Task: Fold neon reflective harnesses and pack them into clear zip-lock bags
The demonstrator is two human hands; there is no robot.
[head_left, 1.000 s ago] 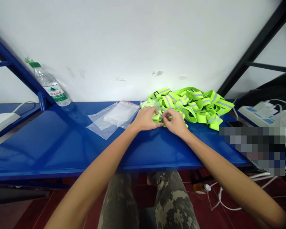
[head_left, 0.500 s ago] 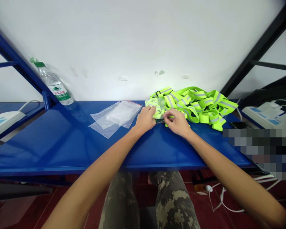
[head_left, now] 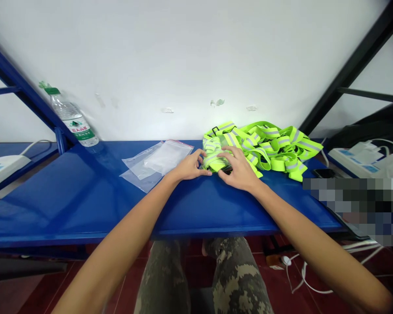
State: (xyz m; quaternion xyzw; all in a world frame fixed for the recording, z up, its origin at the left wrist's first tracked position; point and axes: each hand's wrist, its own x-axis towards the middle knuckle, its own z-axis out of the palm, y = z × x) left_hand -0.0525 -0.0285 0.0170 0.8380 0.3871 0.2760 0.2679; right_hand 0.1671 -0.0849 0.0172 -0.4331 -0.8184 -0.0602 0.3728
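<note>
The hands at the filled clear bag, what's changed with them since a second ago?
The right hand has opened from its pinch; its thumb and fingers are now spread at the right side of the filled bag. The left hand has shifted left, thumb and fingers parted at the bag's left side. The loose strap pile, flat clear bags and bottle stayed put.

left hand point(head_left: 192, 166): shifted left | right hand point(head_left: 235, 168): pinch released, fingers spread

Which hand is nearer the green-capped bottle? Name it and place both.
Left. The left hand is right of the bottle, at the left side of the bagged lime straps; the right hand is farther right, at their right side.
</note>
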